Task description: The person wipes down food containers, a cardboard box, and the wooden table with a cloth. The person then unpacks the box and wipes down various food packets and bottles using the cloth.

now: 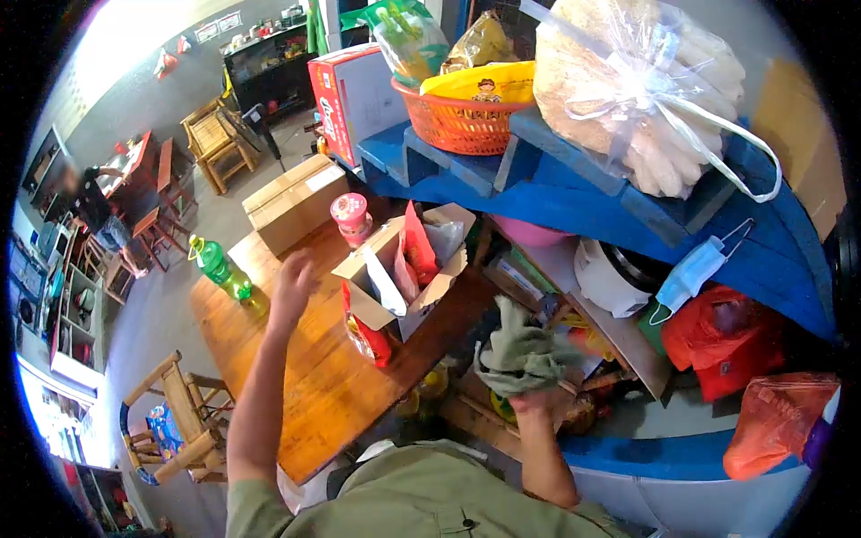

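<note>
My right hand (536,403) grips a crumpled grey-green cloth (525,354), which is bunched over it and blurred at its right side. The cloth is beside the wooden table's (314,408) right edge, in front of the low shelves. Over the far part of the table, my left hand (296,276) is raised and smeared, so its fingers do not show clearly. Nearest to it are a green plastic bottle (215,262), a closed cardboard box (291,202) and a pink tub (351,215). An open carton (430,296) holds red and white packets; a red packet (366,334) leans against it.
Blue steps (574,193) carry an orange basket (466,121), a red-white box (354,94) and a large tied plastic bag (637,90). A blue mask (695,273) and red bags (731,336) hang at right. A bamboo chair (184,408) stands left; a person (94,206) sits far left.
</note>
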### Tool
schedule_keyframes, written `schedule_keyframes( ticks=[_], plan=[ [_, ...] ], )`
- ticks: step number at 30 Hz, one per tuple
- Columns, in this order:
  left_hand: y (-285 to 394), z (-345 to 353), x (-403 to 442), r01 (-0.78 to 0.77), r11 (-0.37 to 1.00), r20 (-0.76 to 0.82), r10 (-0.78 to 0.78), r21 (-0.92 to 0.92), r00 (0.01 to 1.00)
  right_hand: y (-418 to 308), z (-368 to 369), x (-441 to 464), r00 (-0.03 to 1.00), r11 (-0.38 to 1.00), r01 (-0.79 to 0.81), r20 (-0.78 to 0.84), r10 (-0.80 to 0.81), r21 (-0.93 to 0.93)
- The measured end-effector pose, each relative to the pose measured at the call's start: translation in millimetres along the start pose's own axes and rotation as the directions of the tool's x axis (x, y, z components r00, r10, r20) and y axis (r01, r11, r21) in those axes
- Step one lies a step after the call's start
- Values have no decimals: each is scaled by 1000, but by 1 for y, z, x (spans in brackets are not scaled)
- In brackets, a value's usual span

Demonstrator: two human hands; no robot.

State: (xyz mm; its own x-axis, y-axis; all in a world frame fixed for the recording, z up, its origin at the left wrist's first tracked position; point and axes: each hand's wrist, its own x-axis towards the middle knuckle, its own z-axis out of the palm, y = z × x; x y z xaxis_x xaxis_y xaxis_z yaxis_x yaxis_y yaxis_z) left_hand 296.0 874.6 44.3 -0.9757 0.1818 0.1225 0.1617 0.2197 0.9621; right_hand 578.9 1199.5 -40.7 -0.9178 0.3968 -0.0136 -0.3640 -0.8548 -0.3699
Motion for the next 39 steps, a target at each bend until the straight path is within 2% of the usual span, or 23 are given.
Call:
schedule_keyframes(
  ticks=[1, 2, 5, 6, 8, 9, 10, 11, 12, 13, 14, 15, 17, 18, 19, 22, 25, 29, 32, 35, 37, 38, 39],
  plan=[
    [37, 13, 15, 29, 995, 140, -16, -91, 990, 3, -3, 2, 989, 997, -68, 126, 73, -45],
    [79, 31, 25, 128, 973, 230, -82, -191, 970, 5, 7, -1, 989, 996, -71, 124, 76, -45],
    [109, 75, 103, 401, 833, 510, -172, -381, 843, 9, 16, -14, 991, 991, -129, -37, 128, -25],
    [137, 94, 121, 506, 750, 534, -243, -425, 810, 7, 25, -17, 992, 992, -122, -37, 121, -29],
    [186, 129, 145, 566, 692, 372, -431, -448, 822, -1, 66, -37, 957, 955, -291, 14, 290, 62],
    [195, 137, 161, 569, 689, 388, -424, -449, 819, -2, 71, -41, 941, 921, -331, 148, 305, 206],
    [203, 147, 174, 454, 763, 404, -275, -461, 873, -2, 77, -44, 907, 857, -398, 280, 314, 328],
    [208, 158, 183, 329, 815, 417, -120, -476, 901, 2, 60, -53, 944, 919, -330, 64, 324, 214],
    [213, 164, 184, 338, 813, 436, -117, -475, 892, 4, 47, -60, 956, 956, -283, -61, 289, 81],
    [216, 165, 185, 391, 795, 577, -64, -464, 814, 6, 34, -67, 951, 963, -263, -184, 248, -63],
    [215, 167, 189, 423, 786, 648, -38, -451, 761, 6, 21, -79, 952, 966, -251, -197, 235, -59],
    [213, 169, 194, 453, 779, 713, -11, -433, 701, 5, 13, -91, 957, 963, -203, -172, 233, 177],
    [210, 168, 207, 488, 752, 724, -22, -442, 690, 8, 8, -105, 965, 902, -138, -151, 216, 408],
    [210, 168, 209, 501, 739, 725, -24, -451, 688, 9, 10, -108, 969, 932, -120, -164, 185, 341],
    [211, 173, 209, 467, 735, 621, -81, -491, 780, 9, 13, -112, 973, 957, -103, -175, 154, 270],
    [205, 178, 223, 542, 643, 638, -107, -541, 763, 9, 27, -115, 978, 997, -58, -196, 68, 54],
    [207, 175, 222, 530, 660, 640, -96, -533, 763, 7, 32, -115, 979, 997, -37, -204, 23, -63],
    [202, 167, 220, 573, 627, 696, -69, -527, 715, 1, 27, -105, 977, 994, -86, -198, 73, -60],
    [200, 148, 198, 393, 753, 583, -16, -527, 813, -4, 28, -93, 976, 985, -152, -170, 137, -81],
    [200, 124, 182, 492, 652, 579, -99, -577, 809, -9, 35, -62, 969, 951, -244, -96, 230, -187],
    [201, 107, 160, 493, 651, 555, -130, -577, 822, -10, 48, -23, 953, 867, -288, -29, 303, -407],
    [202, 100, 155, 493, 650, 543, -144, -579, 827, -14, 63, -3, 989, 533, -140, -138, 45, -834],
    [190, 91, 160, 546, 611, 632, -94, -574, 769, -20, 75, 24, 987, 397, -159, -141, 72, -904]
  ],
)
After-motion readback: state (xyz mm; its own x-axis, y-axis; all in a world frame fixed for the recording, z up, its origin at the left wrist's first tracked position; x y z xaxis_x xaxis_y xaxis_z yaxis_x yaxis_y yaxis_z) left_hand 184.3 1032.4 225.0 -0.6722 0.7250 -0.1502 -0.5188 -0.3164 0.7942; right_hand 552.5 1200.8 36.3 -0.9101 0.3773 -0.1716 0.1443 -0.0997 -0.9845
